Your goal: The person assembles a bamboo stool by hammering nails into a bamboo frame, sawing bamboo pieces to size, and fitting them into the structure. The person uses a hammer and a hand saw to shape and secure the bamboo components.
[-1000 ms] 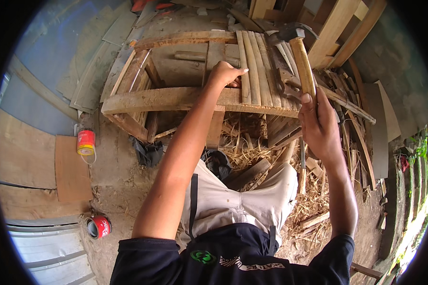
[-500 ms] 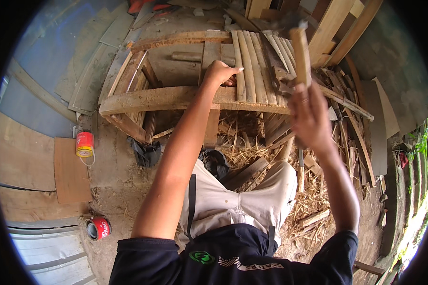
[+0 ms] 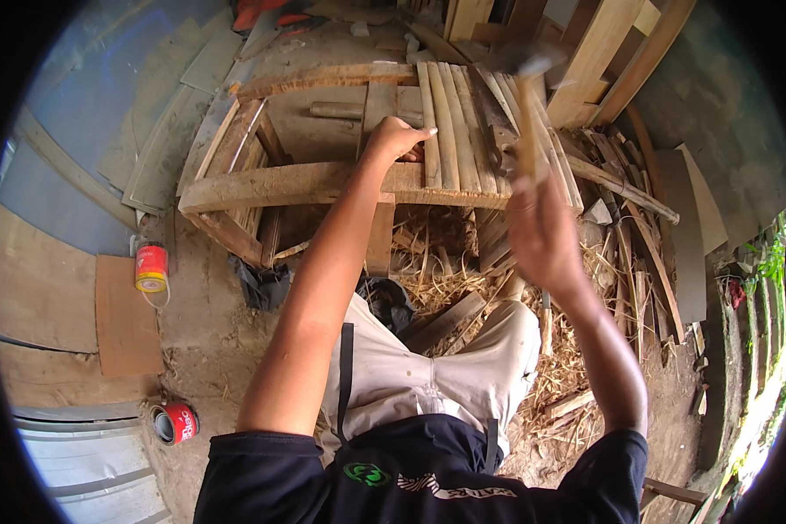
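A wooden frame stands before me, its right part covered by narrow wooden slats laid side by side. My left hand is closed at the edge of the leftmost slat; the thumb presses against it and the curled fingers are partly hidden below. In my right hand is a hammer, gripped by its wooden handle and raised over the slats. Hammer and hand are smeared by motion. On the slats, just left of the hammer, lies a handsaw.
Two red paint cans are on the floor at left, one lying tilted. Wood shavings and offcuts cover the ground below the frame and to its right. Boards lean at the far right, near a pile of scrap strips.
My right hand and the hammer have swung a little left, nearer the left hand. The left hand keeps its hold on the slat. The whole view has shifted slightly.
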{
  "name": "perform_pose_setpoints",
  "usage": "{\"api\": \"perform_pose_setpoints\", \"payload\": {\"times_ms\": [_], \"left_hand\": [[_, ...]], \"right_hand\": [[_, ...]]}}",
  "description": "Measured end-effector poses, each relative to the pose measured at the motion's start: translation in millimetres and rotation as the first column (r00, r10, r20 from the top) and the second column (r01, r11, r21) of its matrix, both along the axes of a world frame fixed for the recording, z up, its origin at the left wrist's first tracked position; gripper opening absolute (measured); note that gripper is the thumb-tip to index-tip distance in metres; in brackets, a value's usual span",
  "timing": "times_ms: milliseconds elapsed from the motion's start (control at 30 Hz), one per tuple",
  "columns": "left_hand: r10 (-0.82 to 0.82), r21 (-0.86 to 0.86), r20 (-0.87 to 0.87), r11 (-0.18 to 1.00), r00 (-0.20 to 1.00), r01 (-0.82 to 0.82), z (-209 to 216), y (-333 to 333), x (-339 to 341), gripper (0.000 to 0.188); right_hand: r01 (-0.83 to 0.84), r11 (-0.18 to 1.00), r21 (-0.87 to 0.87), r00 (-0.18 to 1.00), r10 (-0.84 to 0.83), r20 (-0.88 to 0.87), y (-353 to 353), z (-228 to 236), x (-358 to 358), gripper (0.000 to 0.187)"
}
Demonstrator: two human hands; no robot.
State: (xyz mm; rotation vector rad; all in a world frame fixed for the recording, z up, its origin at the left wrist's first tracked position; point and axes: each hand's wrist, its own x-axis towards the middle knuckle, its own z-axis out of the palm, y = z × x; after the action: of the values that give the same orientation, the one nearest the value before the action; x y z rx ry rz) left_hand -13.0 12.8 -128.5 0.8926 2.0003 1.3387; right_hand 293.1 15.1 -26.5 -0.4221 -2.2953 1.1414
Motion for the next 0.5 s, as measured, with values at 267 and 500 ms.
{"api": "perform_pose_setpoints", "payload": {"times_ms": [267, 500], "left_hand": [[0.005, 0.025, -0.002, 1.0, 1.0, -0.005, -1.5, -0.2, -0.3, 0.046], [-0.033, 0.026, 0.027, 0.999, 0.999, 0.033, -5.1, 3.0, -5.2, 0.048]], "right_hand": [[0.037, 0.996, -0.084, 0.997, -0.042, -0.061, -6.1, 28.5, 27.4, 0.029], [0.052, 0.998, -0.038, 0.977, -0.043, 0.209, -27.2, 5.7, -2.9, 0.034]]}}
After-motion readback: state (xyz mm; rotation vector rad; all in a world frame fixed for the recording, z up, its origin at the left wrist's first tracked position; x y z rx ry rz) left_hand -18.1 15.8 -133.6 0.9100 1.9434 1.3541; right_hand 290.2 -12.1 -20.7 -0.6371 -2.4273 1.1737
